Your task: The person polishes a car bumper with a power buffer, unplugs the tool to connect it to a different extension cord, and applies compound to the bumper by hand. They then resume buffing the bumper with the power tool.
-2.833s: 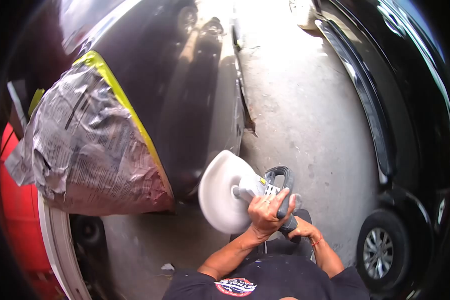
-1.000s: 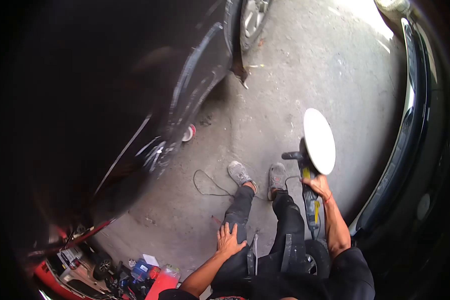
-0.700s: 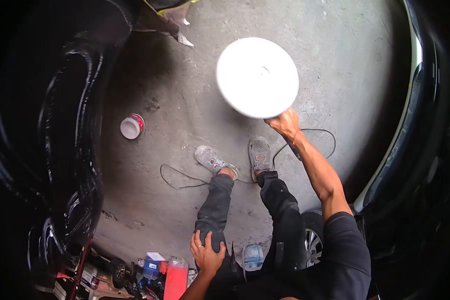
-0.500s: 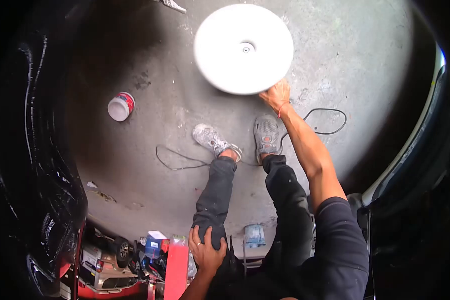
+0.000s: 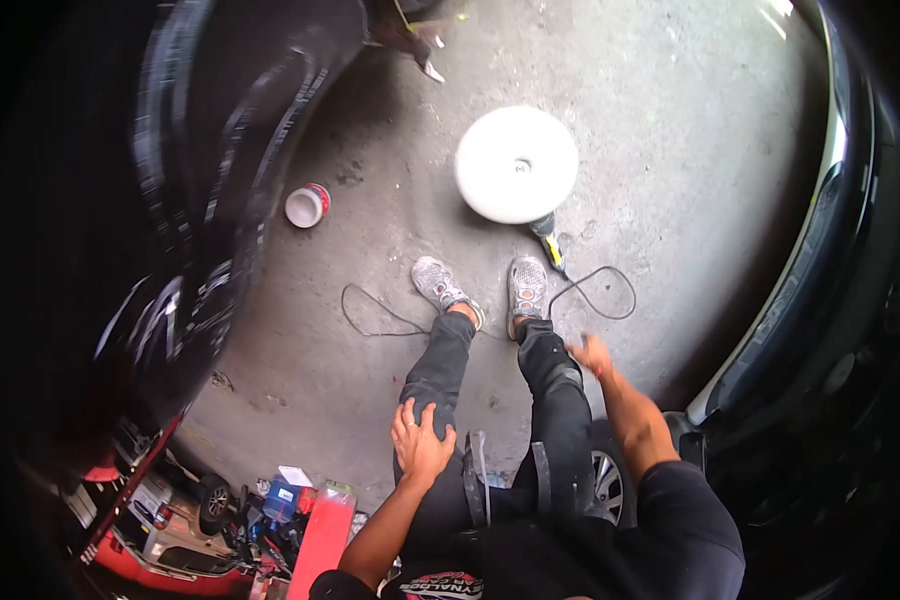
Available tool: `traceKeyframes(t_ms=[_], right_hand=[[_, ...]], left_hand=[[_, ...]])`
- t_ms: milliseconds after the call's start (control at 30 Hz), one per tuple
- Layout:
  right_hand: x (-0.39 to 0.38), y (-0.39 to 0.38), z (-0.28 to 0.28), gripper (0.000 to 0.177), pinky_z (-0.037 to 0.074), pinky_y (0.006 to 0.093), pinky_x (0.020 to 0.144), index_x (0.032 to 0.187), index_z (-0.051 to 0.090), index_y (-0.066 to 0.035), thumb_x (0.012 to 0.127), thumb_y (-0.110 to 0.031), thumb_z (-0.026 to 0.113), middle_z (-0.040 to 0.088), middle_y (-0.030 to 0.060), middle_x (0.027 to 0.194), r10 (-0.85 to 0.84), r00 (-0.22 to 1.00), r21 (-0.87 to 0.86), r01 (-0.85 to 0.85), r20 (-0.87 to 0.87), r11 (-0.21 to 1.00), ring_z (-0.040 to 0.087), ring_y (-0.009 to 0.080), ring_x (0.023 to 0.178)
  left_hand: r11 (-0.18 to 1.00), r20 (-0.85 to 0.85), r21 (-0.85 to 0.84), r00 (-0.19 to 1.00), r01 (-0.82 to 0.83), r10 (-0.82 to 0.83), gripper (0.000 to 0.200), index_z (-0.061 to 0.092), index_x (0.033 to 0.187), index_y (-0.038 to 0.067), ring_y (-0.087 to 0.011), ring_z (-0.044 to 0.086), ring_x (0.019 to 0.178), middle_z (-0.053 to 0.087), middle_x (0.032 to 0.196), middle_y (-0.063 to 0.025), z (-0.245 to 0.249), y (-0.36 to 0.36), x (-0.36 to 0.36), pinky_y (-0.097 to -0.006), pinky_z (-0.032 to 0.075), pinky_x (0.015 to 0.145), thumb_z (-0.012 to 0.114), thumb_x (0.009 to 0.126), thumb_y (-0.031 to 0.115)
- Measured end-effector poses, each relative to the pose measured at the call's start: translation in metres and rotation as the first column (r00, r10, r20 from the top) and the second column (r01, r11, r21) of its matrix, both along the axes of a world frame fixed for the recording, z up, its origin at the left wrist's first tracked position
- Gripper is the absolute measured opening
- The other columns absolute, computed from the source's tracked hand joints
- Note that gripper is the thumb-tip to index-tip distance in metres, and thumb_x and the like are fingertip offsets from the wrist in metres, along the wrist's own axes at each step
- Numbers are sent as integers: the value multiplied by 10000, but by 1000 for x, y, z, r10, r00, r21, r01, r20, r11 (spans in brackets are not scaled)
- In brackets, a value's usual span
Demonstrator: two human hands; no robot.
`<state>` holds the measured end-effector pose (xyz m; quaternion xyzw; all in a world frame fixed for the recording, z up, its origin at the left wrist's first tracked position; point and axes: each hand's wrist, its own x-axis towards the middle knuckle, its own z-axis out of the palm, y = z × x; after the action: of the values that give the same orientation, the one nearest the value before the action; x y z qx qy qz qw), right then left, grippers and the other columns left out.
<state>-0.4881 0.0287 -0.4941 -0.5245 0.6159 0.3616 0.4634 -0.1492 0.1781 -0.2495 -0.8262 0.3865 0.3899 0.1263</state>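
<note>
My left hand [image 5: 422,440] rests on my left thigh, just above the knee, with its fingers spread. Beside my right knee is my right hand [image 5: 592,355], holding nothing; its fingers are slightly blurred but look loosely apart. On the concrete floor in front of my shoes lies a power polisher [image 5: 547,240] with a black and yellow body. Its large round white polishing pad [image 5: 517,190] faces up and hides the head of the tool. A thin black cord [image 5: 632,293] runs from the polisher in loops around my feet.
An opened tub [image 5: 306,207] with a red label stands on the floor to the left. A glossy black car panel [image 5: 260,150] is close on the left, another dark car body [image 5: 820,250] on the right. Low at left are a red bench [image 5: 322,540] and a blue container [image 5: 281,500].
My right hand has let go of the polisher and drawn back to my right knee. The view has risen and shifted, and more of the black panel shows. My left hand stays on my leg.
</note>
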Motion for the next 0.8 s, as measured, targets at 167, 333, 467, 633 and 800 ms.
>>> traceKeyframes(t_ms=[167,333,467,633,800], right_hand=[[-88,33,164,544,511,411,961,1141,702,-16,847,-470,637,699,255,1090,50,988,120,-33,-147,992,670,371,1077],[-59,-32,268,538,505,401,972,1200,665,-8,849,-416,671,708,235,1084,121,993,-53,-121,4,991,664,367,1092],[-28,-51,318,508,524,401,927,1166,682,-11,848,-406,663,716,245,1034,154,983,-207,-132,97,969,692,360,1025],[38,-49,343,469,539,401,890,1097,719,-32,828,-413,673,727,231,982,421,882,-330,-340,214,881,706,357,978],[103,-24,331,458,581,369,728,1068,724,-4,819,-388,697,721,201,777,616,763,-534,-445,193,719,729,283,742]], left_hand=[[967,127,-55,959,-250,255,478,651,1221,126,-416,334,1377,407,1479,-204,50,-7,-14,-531,304,1118,686,805,360],[780,129,-53,770,-624,625,411,688,1183,181,-371,329,1405,401,1513,-157,95,54,17,-487,325,1131,678,831,392],[725,201,-69,703,-685,683,446,685,1189,178,-366,352,1395,392,1520,-160,108,133,9,-465,339,1131,670,821,429],[543,-58,22,541,-839,839,437,703,1152,163,-337,598,1191,660,1240,-154,124,236,-15,-440,469,1014,660,829,455],[395,-112,6,392,-919,913,387,741,1079,162,-317,654,1101,707,1146,-123,80,386,-73,-414,506,961,596,822,414]])
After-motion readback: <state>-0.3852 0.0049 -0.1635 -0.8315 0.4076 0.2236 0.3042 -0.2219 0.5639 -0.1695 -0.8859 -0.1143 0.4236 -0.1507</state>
